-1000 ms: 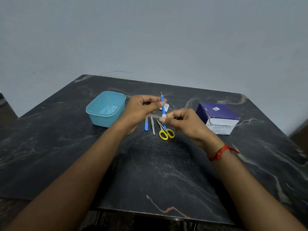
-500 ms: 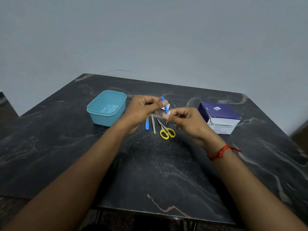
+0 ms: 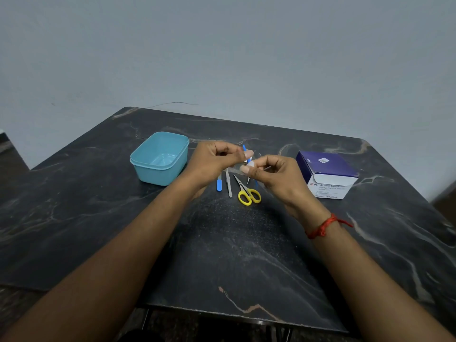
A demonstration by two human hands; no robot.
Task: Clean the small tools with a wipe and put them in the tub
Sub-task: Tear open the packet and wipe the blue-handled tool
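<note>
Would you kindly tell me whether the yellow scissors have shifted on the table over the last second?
No. The yellow scissors lie where they were, with the same gaps to the tub and the wipe box.

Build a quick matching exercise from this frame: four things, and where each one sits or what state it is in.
Things
1. tub
2. scissors
3. swab box
4. blue-handled tool

Place or state
a. in the air, pinched by the left hand, with the right hand pinching a wipe round it
b. flat on the table, yellow handles toward the person
c. empty, left of both hands
d. right of both hands, purple top

Pairs: 1-c, 2-b, 3-d, 4-a
</note>
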